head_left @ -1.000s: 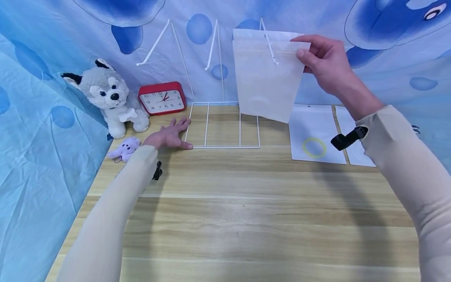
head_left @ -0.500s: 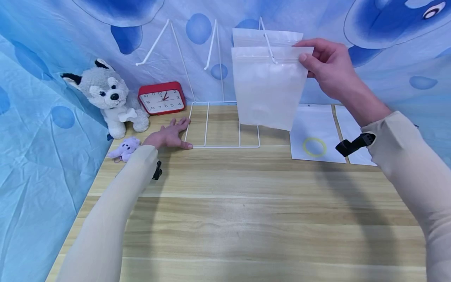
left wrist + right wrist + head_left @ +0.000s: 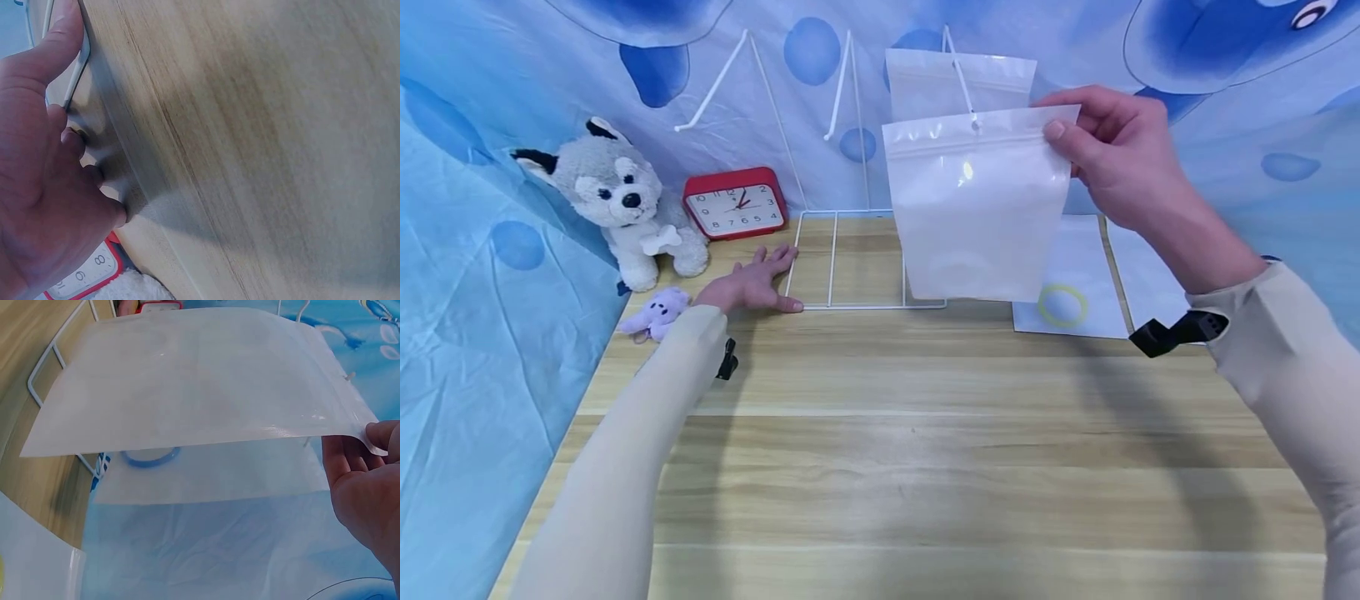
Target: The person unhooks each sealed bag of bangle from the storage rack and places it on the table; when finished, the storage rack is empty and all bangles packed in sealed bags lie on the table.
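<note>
A white zip bag (image 3: 973,217) hangs at the tip of the right prong of a white wire rack (image 3: 868,307). My right hand (image 3: 1123,158) pinches its upper right corner between thumb and fingers. Behind it, farther back on the same prong, hangs a second white zip bag (image 3: 925,83); the right wrist view shows a blue ring (image 3: 150,459) on or through it. At the rack's left side my left hand (image 3: 751,285) lies with fingers spread, thumb and fingertips against the base wire.
Left of the rack are a red clock (image 3: 735,202), a plush husky (image 3: 621,200) and a small purple plush toy (image 3: 657,314). Flat white bags lie on the table to the right, one with a yellow ring (image 3: 1063,306). A blue patterned cloth (image 3: 1225,150) hangs behind.
My right hand has drawn the front bag toward me and down along the prong to its tip, widening the gap to the rear bag. My left hand stays at the rack.
</note>
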The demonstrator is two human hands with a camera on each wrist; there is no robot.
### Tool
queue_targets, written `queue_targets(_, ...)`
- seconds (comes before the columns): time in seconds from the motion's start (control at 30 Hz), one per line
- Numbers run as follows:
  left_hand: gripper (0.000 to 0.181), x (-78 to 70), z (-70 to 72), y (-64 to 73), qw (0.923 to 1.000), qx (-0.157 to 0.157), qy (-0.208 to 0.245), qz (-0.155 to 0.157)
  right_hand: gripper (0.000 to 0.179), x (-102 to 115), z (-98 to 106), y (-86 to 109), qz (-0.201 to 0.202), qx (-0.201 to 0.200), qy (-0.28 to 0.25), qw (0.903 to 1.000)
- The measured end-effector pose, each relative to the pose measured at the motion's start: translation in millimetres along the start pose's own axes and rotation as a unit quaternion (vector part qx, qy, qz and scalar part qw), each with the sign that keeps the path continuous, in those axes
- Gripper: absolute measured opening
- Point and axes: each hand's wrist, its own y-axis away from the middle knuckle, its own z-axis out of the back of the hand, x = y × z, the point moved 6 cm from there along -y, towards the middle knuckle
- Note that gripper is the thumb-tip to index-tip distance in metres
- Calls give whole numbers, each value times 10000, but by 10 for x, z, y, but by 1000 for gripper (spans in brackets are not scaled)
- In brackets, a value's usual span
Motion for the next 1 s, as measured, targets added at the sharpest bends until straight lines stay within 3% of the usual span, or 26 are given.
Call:
queue_targets(0.23,111,-2,5,9,10000,-47,-50,-62,25,86,-63,130,253,168,-407,9987)
queue_targets(0.43,112,2,-2,8,10000,-20,-19,-56,23,128,-82,208,397,69,-539,9977)
queue_targets(0.8,110,-31,9,26,10000,-71,18,-47,25,191,-96,411,256,88,-467,9985)
queue_targets(1.0,110,-33,6,23,10000,-49,-2,-54,20,75,-99,666,1,-9,-296,9996)
